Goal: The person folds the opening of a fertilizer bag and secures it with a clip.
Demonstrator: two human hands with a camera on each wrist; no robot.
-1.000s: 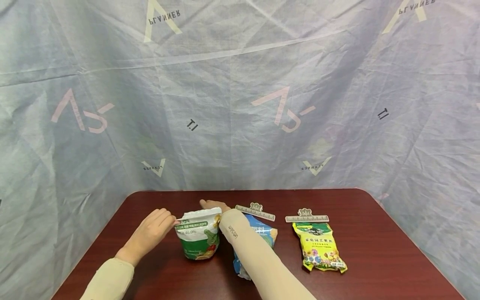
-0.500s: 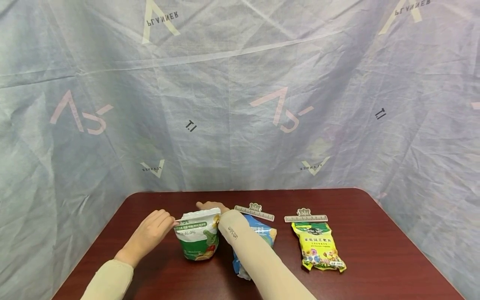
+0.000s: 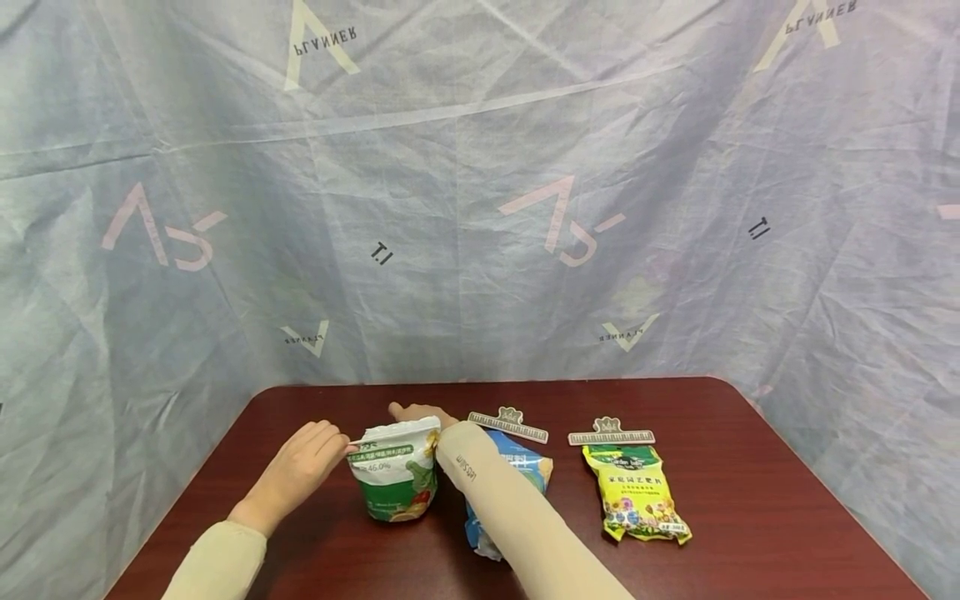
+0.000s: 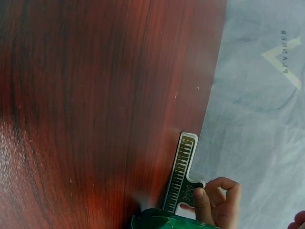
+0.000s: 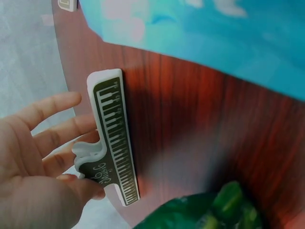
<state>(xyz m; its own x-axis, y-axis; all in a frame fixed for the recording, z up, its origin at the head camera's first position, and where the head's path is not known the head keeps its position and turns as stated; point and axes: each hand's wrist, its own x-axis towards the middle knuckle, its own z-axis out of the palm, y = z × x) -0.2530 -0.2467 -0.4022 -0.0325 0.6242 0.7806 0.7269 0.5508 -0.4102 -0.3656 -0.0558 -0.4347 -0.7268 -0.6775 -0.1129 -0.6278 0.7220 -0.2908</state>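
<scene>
A white-and-green bag (image 3: 396,483) printed with vegetables stands upright on the table, its top edge flattened. My left hand (image 3: 306,462) pinches the upper left corner of that bag. Reaching past the bag's right side, my right hand (image 3: 423,412) is partly hidden behind it in the head view. In the right wrist view, the right hand (image 5: 43,162) pinches the handle of a flat clip (image 5: 116,138) with a piano-key print, thumb on the near side and the other fingers spread behind. The bag's green part (image 5: 176,212) shows below the clip there.
Under my right forearm lies a blue bag (image 3: 531,467), partly covered. Behind it is a second piano-key clip (image 3: 510,425). Farther right, a third clip (image 3: 611,435) lies above a yellow fertilizer bag (image 3: 637,496). A grey printed cloth (image 3: 450,333) hangs behind the table.
My right hand has edged slightly left behind the white-and-green bag. The left hand keeps its pinch on the corner, and the bags and loose clips stay in place.
</scene>
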